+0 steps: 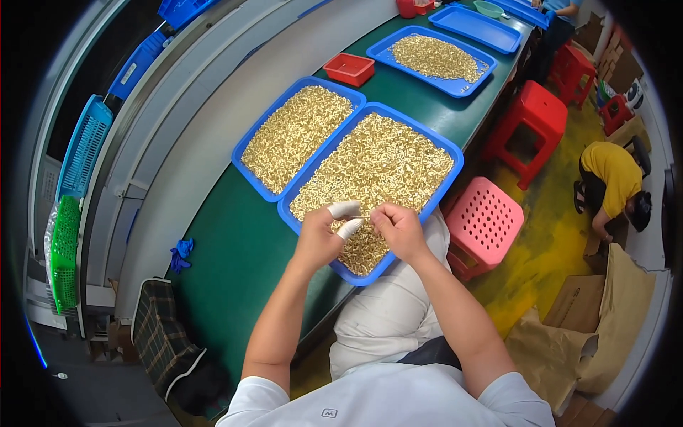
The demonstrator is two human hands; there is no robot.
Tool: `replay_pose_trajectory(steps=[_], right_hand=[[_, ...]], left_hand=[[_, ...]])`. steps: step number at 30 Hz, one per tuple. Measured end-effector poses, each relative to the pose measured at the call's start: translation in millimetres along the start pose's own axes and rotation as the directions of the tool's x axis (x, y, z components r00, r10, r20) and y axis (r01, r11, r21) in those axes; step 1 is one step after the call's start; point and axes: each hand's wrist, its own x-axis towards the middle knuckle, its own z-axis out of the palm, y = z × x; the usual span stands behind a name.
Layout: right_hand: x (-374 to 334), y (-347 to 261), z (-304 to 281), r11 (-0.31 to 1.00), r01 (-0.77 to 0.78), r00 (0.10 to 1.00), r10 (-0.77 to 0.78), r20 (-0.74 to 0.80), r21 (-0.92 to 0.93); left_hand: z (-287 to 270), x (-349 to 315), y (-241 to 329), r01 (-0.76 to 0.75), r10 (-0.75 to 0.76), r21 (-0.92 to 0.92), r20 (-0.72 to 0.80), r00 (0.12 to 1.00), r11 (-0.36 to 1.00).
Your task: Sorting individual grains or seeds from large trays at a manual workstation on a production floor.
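Over the near end of a blue tray (455, 151) heaped with small gold-coloured metal pieces (384, 153), my two hands almost meet. White covers sit on the thumb and forefinger of my left hand (324, 231); these two fingers curve toward the right hand, their tips a little apart. My right hand (400, 229) is bare and closed in a pinch. A thin, tiny piece seems to show between the fingertips, too small to make out. Touching this tray on its left is a second blue tray (238, 153), also full of gold-coloured pieces.
The trays stand on a green table (235, 238). Farther off are a red basket (349, 69), another blue tray of pieces (434, 89) and a blue tray (475, 28). Pink (486, 217) and red stools (530, 128) line the right side. A person in yellow (612, 178) bends down there.
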Motion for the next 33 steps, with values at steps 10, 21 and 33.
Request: replay_pose_trajectory(steps=[10, 21, 33], right_hand=[[0.3, -0.1, -2.5, 0.997, 0.029, 0.997, -0.023, 0.077, -0.071], [-2.6, 4.8, 0.4, 0.999, 0.043, 0.999, -0.043, 0.004, -0.001], [-1.6, -0.7, 3.6, 0.995, 0.059, 0.993, -0.067, -0.093, -0.083]], left_hand=[[5.5, 2.3, 13.4, 0.028, -0.032, 0.067, 0.059, 0.998, 0.997], [5.6, 2.0, 3.8, 0.005, -0.003, 0.038, -0.061, 0.998, 0.999], [-86.9, 76.2, -24.1, 0.099, 0.130, 0.439, -0.462, 0.877, 0.893]])
